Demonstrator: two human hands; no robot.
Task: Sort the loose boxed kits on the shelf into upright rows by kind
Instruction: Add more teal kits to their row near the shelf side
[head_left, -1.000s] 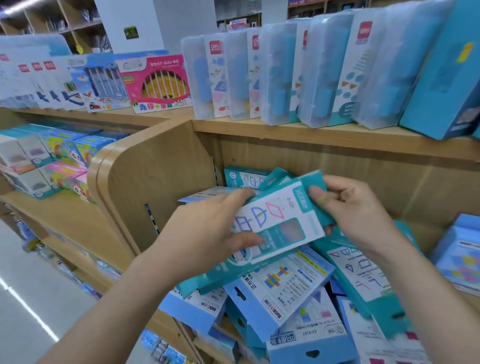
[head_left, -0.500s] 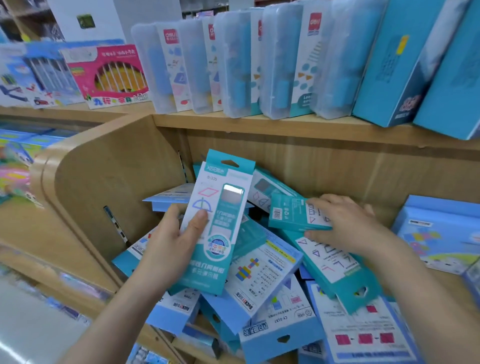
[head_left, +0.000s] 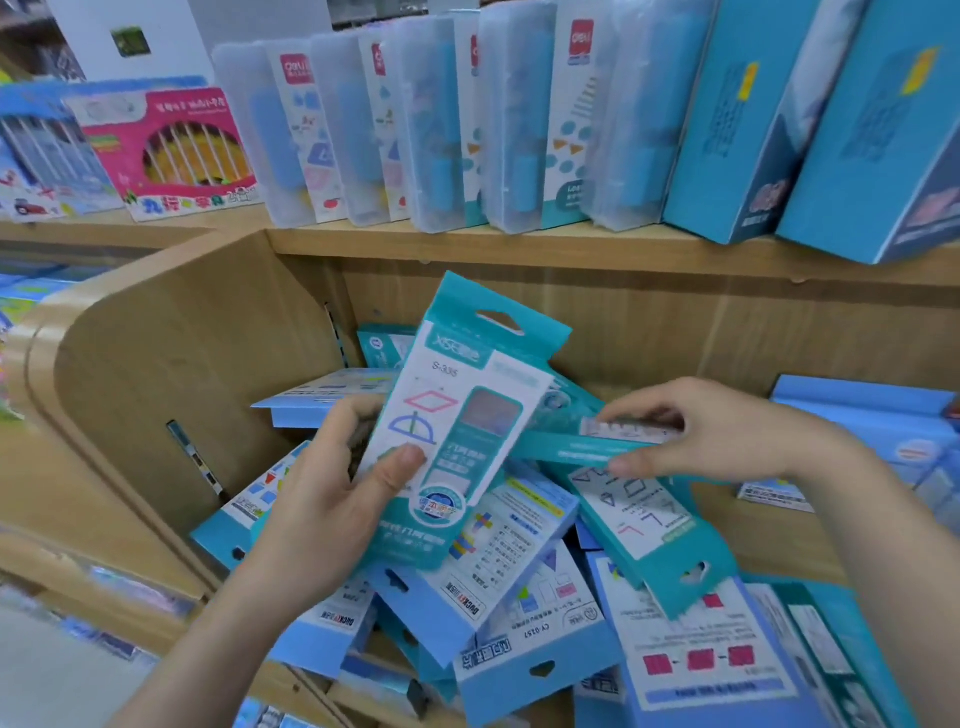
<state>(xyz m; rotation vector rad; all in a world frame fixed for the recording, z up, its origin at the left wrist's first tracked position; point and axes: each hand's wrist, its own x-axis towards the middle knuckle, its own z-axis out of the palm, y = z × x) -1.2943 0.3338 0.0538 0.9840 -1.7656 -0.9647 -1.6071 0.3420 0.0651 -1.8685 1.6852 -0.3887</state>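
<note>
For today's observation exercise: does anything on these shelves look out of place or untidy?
Yes. The boxed kits on the lower shelf lie in a jumbled heap, overlapping at odd angles, several upside down, unlike the upright cases above.

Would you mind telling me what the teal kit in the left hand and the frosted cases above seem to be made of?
Teal kit: probably printed card, matte, with a punched hang hole and creased edges. Frosted cases: likely translucent plastic, since the contents show through blurred.
</note>
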